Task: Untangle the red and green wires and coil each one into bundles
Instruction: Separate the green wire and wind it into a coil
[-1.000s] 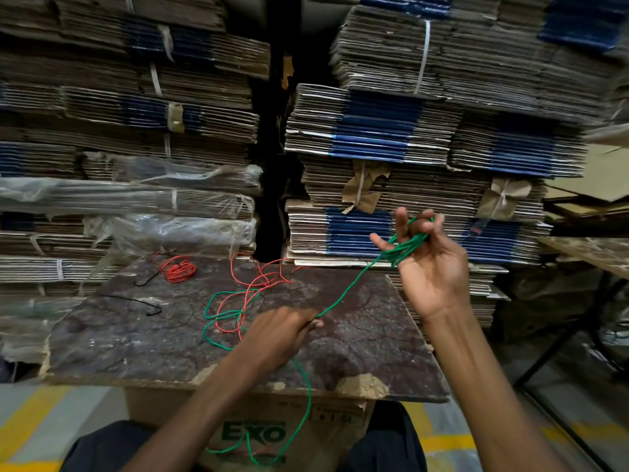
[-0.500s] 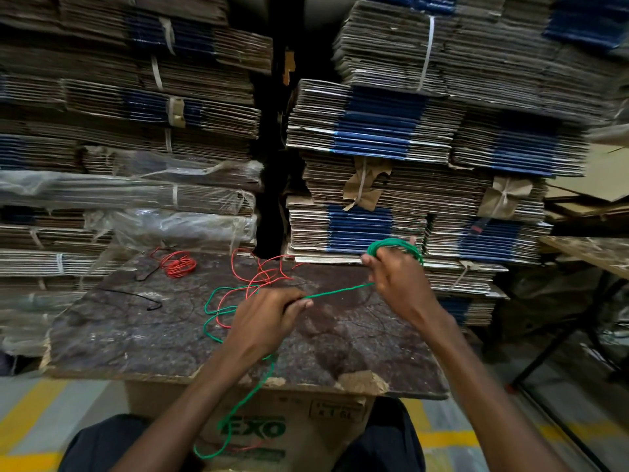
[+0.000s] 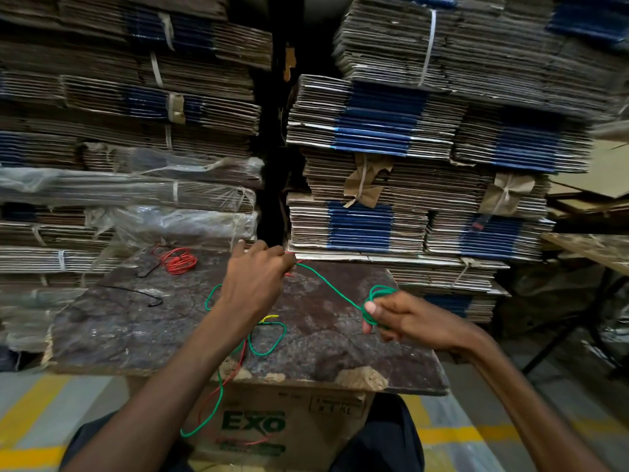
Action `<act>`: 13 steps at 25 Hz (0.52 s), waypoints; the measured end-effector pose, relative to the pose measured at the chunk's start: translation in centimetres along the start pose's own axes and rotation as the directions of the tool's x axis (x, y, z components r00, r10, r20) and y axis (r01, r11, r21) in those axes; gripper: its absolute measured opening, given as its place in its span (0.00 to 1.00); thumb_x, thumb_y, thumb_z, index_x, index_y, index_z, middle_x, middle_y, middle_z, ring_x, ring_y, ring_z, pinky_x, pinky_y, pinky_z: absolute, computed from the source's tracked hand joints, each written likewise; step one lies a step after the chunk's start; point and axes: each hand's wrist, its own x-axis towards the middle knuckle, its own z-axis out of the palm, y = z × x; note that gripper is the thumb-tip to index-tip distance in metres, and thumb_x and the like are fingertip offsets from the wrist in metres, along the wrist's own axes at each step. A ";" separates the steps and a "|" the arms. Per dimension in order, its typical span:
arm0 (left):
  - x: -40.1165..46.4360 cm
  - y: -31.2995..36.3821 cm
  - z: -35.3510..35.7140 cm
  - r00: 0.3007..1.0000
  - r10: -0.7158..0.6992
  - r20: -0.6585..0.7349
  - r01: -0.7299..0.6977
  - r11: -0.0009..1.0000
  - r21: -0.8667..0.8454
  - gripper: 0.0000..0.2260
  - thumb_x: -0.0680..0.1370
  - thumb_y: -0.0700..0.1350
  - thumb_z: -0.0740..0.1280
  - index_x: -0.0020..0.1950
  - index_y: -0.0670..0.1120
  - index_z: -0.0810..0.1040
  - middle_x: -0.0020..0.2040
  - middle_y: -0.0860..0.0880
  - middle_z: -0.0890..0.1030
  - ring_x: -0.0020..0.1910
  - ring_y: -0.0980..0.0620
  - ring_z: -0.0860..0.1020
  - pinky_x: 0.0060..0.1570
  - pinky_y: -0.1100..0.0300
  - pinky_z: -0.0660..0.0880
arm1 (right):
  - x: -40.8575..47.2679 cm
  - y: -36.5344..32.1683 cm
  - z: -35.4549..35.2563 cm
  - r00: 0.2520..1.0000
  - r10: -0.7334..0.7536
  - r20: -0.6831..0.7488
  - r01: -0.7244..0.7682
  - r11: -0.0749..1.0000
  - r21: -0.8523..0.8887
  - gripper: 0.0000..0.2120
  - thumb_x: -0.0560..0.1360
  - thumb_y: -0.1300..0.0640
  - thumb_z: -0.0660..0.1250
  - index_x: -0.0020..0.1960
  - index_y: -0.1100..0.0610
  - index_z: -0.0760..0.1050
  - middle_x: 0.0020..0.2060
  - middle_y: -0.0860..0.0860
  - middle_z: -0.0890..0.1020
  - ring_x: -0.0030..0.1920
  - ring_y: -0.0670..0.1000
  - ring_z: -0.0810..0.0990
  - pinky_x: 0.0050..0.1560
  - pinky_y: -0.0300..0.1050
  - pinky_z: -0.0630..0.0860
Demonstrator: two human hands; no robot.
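Observation:
My right hand (image 3: 401,316) grips a small coil of green wire (image 3: 379,294) above the right side of the dark board (image 3: 112,321). From that coil a taut green strand (image 3: 326,284) runs up-left to my left hand (image 3: 255,277), which pinches it near the board's far edge. Loose green loops (image 3: 269,338) and a red wire (image 3: 238,361) lie under my left forearm and hang over the front edge. A finished red bundle (image 3: 178,261) rests at the far left of the board.
The board sits on a cardboard box (image 3: 272,424) printed EXO. A thin black wire (image 3: 149,294) lies on the left part. Tall stacks of flattened cartons (image 3: 391,131) stand close behind. A wooden tabletop (image 3: 592,248) juts in at the right.
My left hand slid forward along the green strand to the far edge. My right hand came down and to the right with the coil. The loose loops shifted toward the front edge.

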 end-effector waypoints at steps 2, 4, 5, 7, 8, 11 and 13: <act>0.3 0.1 0.4 0.999 0.038 -0.020 -0.037 0.999 0.032 0.06 0.69 0.48 0.74 0.45 0.54 0.82 0.39 0.53 0.82 0.44 0.46 0.79 0.52 0.45 0.73 | -0.9 -0.4 -0.3 0.997 -0.042 0.069 0.022 0.960 0.280 0.20 0.83 0.51 0.54 0.49 0.65 0.78 0.29 0.50 0.68 0.31 0.47 0.68 0.42 0.42 0.72; 0.3 0.3 0.7 0.996 0.084 -0.015 -0.084 0.996 0.034 0.07 0.69 0.47 0.74 0.47 0.54 0.81 0.40 0.53 0.83 0.43 0.46 0.80 0.52 0.44 0.73 | -1.4 -0.7 -0.6 0.994 -0.105 0.024 0.082 0.883 0.462 0.18 0.82 0.53 0.56 0.48 0.65 0.78 0.26 0.50 0.67 0.31 0.51 0.70 0.52 0.55 0.76; 0.1 0.4 0.9 0.995 0.103 -0.006 -0.103 0.994 0.040 0.08 0.70 0.47 0.73 0.49 0.54 0.81 0.41 0.53 0.83 0.44 0.47 0.80 0.53 0.44 0.72 | -1.6 -0.9 -0.7 0.990 -0.141 -0.026 0.133 0.829 0.544 0.17 0.82 0.51 0.59 0.47 0.63 0.78 0.25 0.49 0.66 0.32 0.53 0.70 0.60 0.64 0.73; -0.6 1.0 1.3 0.993 0.120 -0.003 -0.119 0.992 0.037 0.08 0.72 0.47 0.71 0.50 0.53 0.80 0.43 0.53 0.84 0.45 0.47 0.81 0.53 0.45 0.72 | -1.6 -1.5 -0.8 0.968 -0.197 -0.154 0.247 0.651 0.718 0.16 0.79 0.48 0.64 0.44 0.61 0.78 0.23 0.47 0.66 0.31 0.53 0.72 0.66 0.67 0.69; -1.0 1.6 1.4 0.992 0.122 -0.030 -0.121 0.992 0.019 0.06 0.72 0.47 0.70 0.49 0.52 0.79 0.42 0.52 0.84 0.45 0.47 0.81 0.52 0.46 0.73 | -1.5 -1.8 -0.8 0.954 -0.203 -0.220 0.296 0.529 0.795 0.15 0.78 0.48 0.66 0.43 0.61 0.78 0.23 0.46 0.65 0.30 0.51 0.72 0.67 0.65 0.70; -2.4 3.9 1.4 0.986 0.125 -0.113 -0.134 0.988 -0.076 0.09 0.77 0.51 0.61 0.45 0.50 0.80 0.35 0.49 0.83 0.35 0.47 0.82 0.41 0.53 0.77 | -0.5 -3.5 -1.0 0.909 -0.172 -0.378 0.407 0.179 0.896 0.15 0.80 0.48 0.60 0.43 0.58 0.76 0.23 0.45 0.61 0.27 0.46 0.70 0.65 0.60 0.73; -3.5 5.5 1.4 0.989 0.101 -0.111 -0.119 0.978 -0.174 0.13 0.79 0.54 0.56 0.46 0.51 0.78 0.32 0.48 0.82 0.29 0.45 0.80 0.26 0.57 0.72 | 0.7 -4.3 -1.3 0.884 -0.099 -0.456 0.461 0.025 0.887 0.19 0.82 0.48 0.54 0.43 0.56 0.77 0.23 0.45 0.63 0.26 0.43 0.69 0.62 0.54 0.76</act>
